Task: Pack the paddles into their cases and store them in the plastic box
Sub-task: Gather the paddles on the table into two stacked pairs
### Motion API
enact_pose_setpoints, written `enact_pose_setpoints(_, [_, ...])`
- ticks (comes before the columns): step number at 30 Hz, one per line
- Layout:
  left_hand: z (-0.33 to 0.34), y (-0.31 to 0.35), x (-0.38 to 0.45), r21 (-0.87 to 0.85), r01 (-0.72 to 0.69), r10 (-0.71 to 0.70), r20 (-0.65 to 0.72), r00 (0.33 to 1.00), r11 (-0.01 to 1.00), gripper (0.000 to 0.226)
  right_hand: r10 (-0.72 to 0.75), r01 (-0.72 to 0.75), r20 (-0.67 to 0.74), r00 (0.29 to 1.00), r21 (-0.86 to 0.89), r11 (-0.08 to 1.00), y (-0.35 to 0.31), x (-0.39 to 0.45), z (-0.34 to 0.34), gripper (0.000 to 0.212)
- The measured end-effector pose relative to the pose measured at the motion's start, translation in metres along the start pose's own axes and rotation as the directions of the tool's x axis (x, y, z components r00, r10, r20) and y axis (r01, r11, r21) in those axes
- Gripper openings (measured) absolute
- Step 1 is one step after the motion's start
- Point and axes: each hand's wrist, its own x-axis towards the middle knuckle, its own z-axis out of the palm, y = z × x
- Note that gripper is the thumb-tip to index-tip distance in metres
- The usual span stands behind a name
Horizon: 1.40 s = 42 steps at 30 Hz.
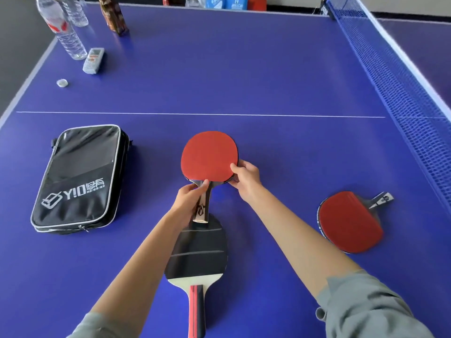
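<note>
A red-faced paddle [208, 156] sits at the middle of the blue table [268, 76]. My left hand [189, 200] grips its short handle. My right hand [245, 178] pinches the blade's lower right edge. Below it lies a black-faced paddle [197, 254] with a red and black handle pointing toward me. A second red paddle [350, 222] lies flat at the right, handle pointing up and right. A black zipped case [78, 179] with white lettering lies at the left, closed. No plastic box is in view.
Two clear water bottles [64, 32], a brown bottle [113, 17], a remote control [94, 60] and a small white cap [62, 82] stand at the far left. The blue net [395, 76] runs along the right side.
</note>
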Motion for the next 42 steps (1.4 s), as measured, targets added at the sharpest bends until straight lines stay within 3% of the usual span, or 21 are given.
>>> enact_pose_setpoints(4, [0.05,-0.005,-0.029,-0.268,0.021,0.012,0.119,0.993,0.963,0.024,-0.014,0.017,0.152,0.988,-0.019,1.0,-0.012,-0.018,-0.066,0.013])
enact_pose_setpoints(7, [0.087,-0.024,-0.048,-0.271,0.017,0.017,0.121,0.993,0.962,0.014,-0.118,0.16,0.163,0.98,-0.274,0.948,-0.021,-0.017,-0.135,0.024])
enact_pose_setpoints(9, [0.106,-0.036,-0.057,-0.253,0.004,0.026,0.114,0.993,0.967,0.012,-0.292,0.297,0.114,0.95,-0.622,0.724,-0.031,-0.009,-0.194,0.029])
enact_pose_setpoints(11, [0.121,-0.045,-0.066,-0.253,0.002,0.025,0.104,0.994,0.967,0.011,-0.417,0.295,0.11,0.902,-0.863,0.411,-0.043,0.002,-0.26,0.043])
enact_pose_setpoints(12, [0.128,-0.049,-0.069,-0.25,0.005,0.02,0.095,0.995,0.968,0.011,-0.441,0.256,0.1,0.892,-0.915,0.311,-0.047,0.007,-0.292,0.049])
enact_pose_setpoints(15, [0.145,-0.057,-0.077,-0.242,0.012,0.005,0.07,0.998,0.97,0.009,-0.428,0.183,0.114,0.896,-0.976,0.122,-0.05,0.016,-0.368,0.055])
enact_pose_setpoints(18, [0.157,-0.061,-0.081,-0.229,0.013,-0.003,0.045,0.999,0.973,0.009,-0.403,0.221,0.189,0.896,-0.975,0.033,-0.041,0.019,-0.396,0.06])
enact_pose_setpoints(23, [0.166,-0.064,-0.083,-0.222,-0.004,0.009,0.021,1.0,0.975,0.007,-0.417,0.293,0.26,0.871,-0.956,0.016,-0.038,0.024,-0.401,0.059])
enact_pose_setpoints(27, [0.169,-0.065,-0.085,-0.254,-0.012,0.02,0.026,0.999,0.967,0.01,-0.393,0.324,0.321,0.862,-0.944,-0.061,-0.049,0.02,-0.403,0.055])
enact_pose_setpoints(32, [0.166,-0.067,-0.092,-0.258,-0.03,0.041,0.037,0.998,0.966,0.009,-0.206,0.299,0.323,0.924,-0.944,-0.137,-0.054,0.01,-0.414,0.052])
enact_pose_setpoints(35, [0.157,-0.071,-0.098,-0.241,-0.038,0.052,0.051,0.997,0.97,0.007,-0.103,0.308,0.309,0.946,-0.951,-0.022,-0.042,-0.012,-0.418,0.05])
enact_pose_setpoints(37, [0.15,-0.075,-0.103,-0.24,-0.038,0.057,0.073,0.996,0.97,0.005,-0.121,0.303,0.293,0.949,-0.95,0.075,-0.022,-0.032,-0.416,0.054])
enact_pose_setpoints(39, [0.142,-0.08,-0.108,-0.249,-0.039,0.065,0.095,0.993,0.968,0.008,-0.141,0.295,0.272,0.952,-0.938,0.182,0.002,-0.053,-0.408,0.072])
enact_pose_setpoints(42, [0.129,-0.087,-0.115,-0.273,-0.01,0.036,0.088,0.996,0.962,0.014,-0.103,0.291,0.274,0.956,-0.922,0.254,0.031,-0.082,-0.383,0.089])
